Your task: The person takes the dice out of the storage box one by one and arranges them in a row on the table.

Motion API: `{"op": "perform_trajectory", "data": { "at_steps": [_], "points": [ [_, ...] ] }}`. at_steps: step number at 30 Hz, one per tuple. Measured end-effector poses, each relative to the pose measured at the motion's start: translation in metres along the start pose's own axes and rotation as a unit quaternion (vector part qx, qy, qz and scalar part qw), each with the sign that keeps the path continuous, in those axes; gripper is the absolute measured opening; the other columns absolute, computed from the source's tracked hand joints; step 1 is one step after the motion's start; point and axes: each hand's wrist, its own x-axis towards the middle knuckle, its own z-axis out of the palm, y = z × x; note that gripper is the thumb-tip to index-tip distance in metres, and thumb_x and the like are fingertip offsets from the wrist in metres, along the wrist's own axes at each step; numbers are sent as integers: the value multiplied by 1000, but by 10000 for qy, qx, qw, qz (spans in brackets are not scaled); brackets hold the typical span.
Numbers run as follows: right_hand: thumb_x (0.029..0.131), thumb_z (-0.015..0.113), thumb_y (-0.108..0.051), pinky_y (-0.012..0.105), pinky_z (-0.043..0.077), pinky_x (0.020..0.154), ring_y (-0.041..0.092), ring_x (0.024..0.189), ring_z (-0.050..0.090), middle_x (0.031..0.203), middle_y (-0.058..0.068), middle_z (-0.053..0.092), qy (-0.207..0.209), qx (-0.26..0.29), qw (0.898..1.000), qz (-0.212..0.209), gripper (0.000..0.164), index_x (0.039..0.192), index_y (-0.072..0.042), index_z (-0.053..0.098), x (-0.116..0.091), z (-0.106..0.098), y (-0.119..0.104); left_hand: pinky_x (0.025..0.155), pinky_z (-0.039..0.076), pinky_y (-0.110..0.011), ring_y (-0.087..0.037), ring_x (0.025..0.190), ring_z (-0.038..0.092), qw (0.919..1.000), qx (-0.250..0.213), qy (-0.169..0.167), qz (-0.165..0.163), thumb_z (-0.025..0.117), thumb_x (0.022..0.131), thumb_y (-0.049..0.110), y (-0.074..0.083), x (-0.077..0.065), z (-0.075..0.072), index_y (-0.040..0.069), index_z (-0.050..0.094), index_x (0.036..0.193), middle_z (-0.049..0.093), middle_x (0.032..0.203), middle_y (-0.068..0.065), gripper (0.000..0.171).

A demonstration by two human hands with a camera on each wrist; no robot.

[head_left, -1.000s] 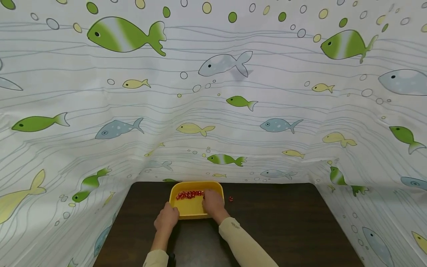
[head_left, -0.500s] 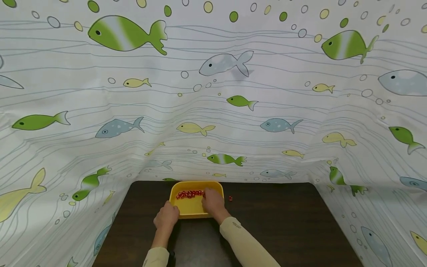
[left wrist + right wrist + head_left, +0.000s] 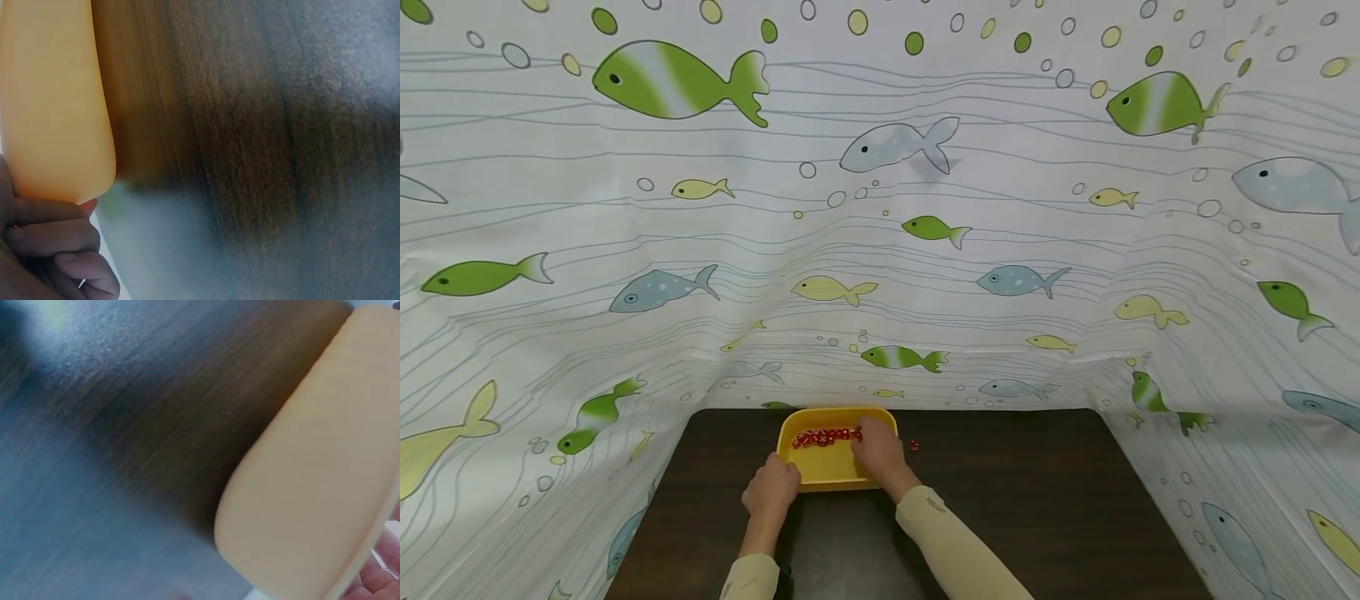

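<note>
The tray [image 3: 823,467] sits close to the far edge of the dark surface [image 3: 1037,500], a little left of that edge's middle. Right of the tray the wood stretches wide to its slanting side edge; left of it the strip is narrower. On the near side of the tray the surface runs down past the bottom of the view, paler and glossier in the stretch between the forearms. Just behind the tray a fish-printed sheet [image 3: 925,267] rises as a wall, and it borders the surface on both sides as well.

The dice [image 3: 822,437], red with pale spots, lie in a band inside the tray, along its far side; the tray's yellow floor shows on their near side. A loose die [image 3: 914,447] rests on the surface just right of the tray.

The left hand [image 3: 773,482] grips the tray at its near left corner. The right hand [image 3: 880,450] reaches over the near right part of the rim, fingers bent, its tips at the right end of the dice; whether it pinches one cannot be told. That hand and its cream sleeve [image 3: 958,546] cover the tray's near right corner.
</note>
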Motion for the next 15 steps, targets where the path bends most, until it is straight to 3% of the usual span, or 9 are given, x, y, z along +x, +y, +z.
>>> {"op": "perform_trajectory", "data": {
  "at_steps": [9, 15],
  "points": [
    [98, 78, -26, 44, 61, 90, 17, 85, 64, 113, 2, 76, 159, -9, 9999, -18, 22, 115, -14, 73, -3, -14, 0, 65, 43, -44, -30, 67, 55, 9999, -44, -58, -106, 46, 105, 24, 2, -5, -3, -11, 55, 131, 54, 79, -15, 44],
    [100, 76, -27, 42, 61, 85, 17, 82, 62, 113, 3, 76, 218, 24, 9998, 7, 21, 115, -14, 73, -7, -24, 6, 65, 44, -45, -31, 68, 55, 9999, -109, -8, 20, 44, 105, 25, -1, -2, -2, -10, 52, 137, 55, 80, -16, 48]
  ]
}}
